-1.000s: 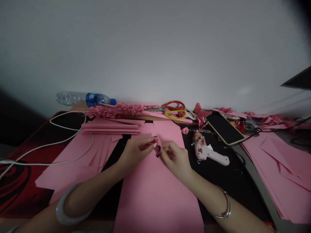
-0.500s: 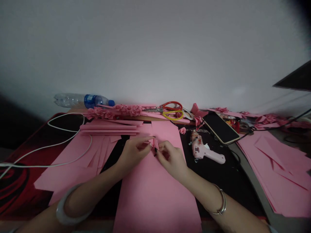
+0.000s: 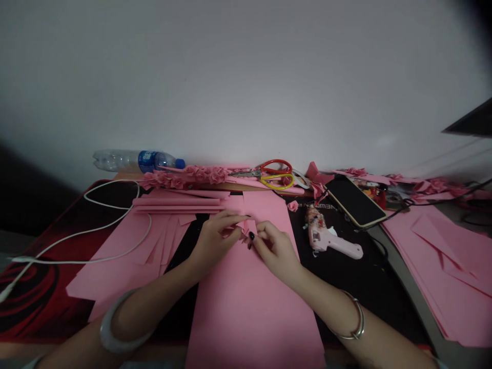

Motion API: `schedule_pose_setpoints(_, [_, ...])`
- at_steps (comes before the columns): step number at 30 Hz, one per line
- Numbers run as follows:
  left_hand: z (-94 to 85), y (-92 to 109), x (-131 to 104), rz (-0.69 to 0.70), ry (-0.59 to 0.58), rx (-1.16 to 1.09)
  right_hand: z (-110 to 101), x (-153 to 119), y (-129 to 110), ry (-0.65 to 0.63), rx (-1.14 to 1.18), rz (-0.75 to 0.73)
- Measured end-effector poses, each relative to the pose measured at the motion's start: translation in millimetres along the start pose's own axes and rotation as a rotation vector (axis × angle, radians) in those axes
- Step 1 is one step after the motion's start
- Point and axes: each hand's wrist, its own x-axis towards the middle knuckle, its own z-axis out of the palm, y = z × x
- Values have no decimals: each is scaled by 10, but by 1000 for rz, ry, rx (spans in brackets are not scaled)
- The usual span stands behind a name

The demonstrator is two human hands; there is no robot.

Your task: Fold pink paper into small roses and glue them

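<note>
Two bare hands work on a small piece at the middle of the desk. The folded paper piece [image 3: 249, 225] lies directly between your fingertips, to the right of your left hand [image 3: 217, 238] and to the left of your right hand [image 3: 280, 253]. Neither hand is clearly the nearer, since both touch it. Your left thumb and fingers pinch it from one side, with the index finger stretched along its far edge; your right thumb and fingers are closed on the opposite side, the dark thumbnail against the paper. The long axis cannot be settled from this view, for the piece is small and your fingers cover much of it.

The piece is pink, with a pale, flattish panel toward the far side and darker, creased folds nearer you (the same pink as the paper beneath, so its outline partly merges). It is held above the stack of pink sheets [image 3: 257, 312], which runs lengthwise away from you between your forearms.

Beyond your right hand, a small paper rose [image 3: 292, 206] rests on the dark mat [image 3: 369, 287], with the glue gun [image 3: 338, 244] lying on its side near it. Farther back, the scissors [image 3: 277, 182] lie with red and yellow handles, beside a row of paper flowers [image 3: 207, 174].
</note>
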Motion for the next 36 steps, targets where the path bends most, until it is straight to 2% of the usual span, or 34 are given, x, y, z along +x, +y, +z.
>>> schedule_pose_setpoints(2, [-7,14,0,-18,-35,-73,-8,11,-5,10,65,41])
schedule_pose_setpoints(7, [-34,0,14,-115,-219,-322,-25,41,35,26,231,107])
schedule_pose_setpoints(10, [-40,-68,23,-211,-245,-459,-35,57,47,-16,275,117])
schedule_pose_setpoints(16, [-49,-143,35,-256,-277,-274,-35,73,16,-72,367,123])
schedule_pose_setpoints(25, [-81,-78,44,-320,-430,-257,-38,77,2,-77,413,140])
schedule_pose_setpoints(36, [-81,-97,62,-235,-461,-177,-36,85,19,-88,458,156])
